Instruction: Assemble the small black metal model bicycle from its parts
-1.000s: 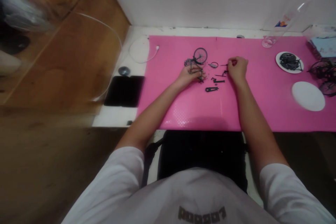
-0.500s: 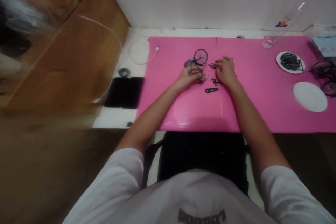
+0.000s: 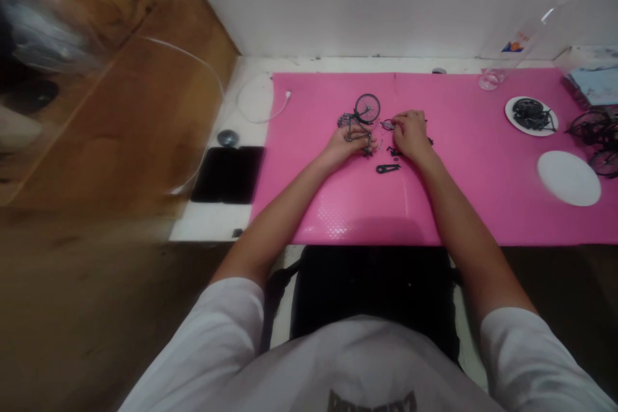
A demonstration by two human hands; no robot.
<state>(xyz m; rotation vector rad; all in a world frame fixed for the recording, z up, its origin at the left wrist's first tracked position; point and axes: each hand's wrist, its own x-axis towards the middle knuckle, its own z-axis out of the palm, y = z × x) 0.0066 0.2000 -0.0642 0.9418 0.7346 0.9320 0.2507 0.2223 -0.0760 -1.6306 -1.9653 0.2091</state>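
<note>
My left hand [image 3: 342,144] is closed on a small dark model bicycle [image 3: 356,132], fingers around its frame. One spoked wheel [image 3: 367,107] stands out at the far side of the model. To the right, my right hand [image 3: 410,134] rests low over the mat, its fingertips pinched together beside a small thin dark ring-like part [image 3: 387,124]. Whether anything sits between those fingertips is too small to tell. Between the hands lie tiny loose bits. A black crank-like piece [image 3: 387,168] lies closer to me, with small dark parts [image 3: 393,151] partly hidden by my right hand.
The pink mat [image 3: 473,187] covers the table. At right are a white plate [image 3: 508,123] holding black parts, a white disc [image 3: 570,178], dark model bicycles [image 3: 603,135] and a clear bottle [image 3: 492,77]. A black flat object [image 3: 226,174] and a white cable [image 3: 270,117] are at left.
The view has shifted slightly. My right hand's fingers have drawn a little lower and closer in by the ring-like part. My left hand keeps its hold on the model bicycle.
</note>
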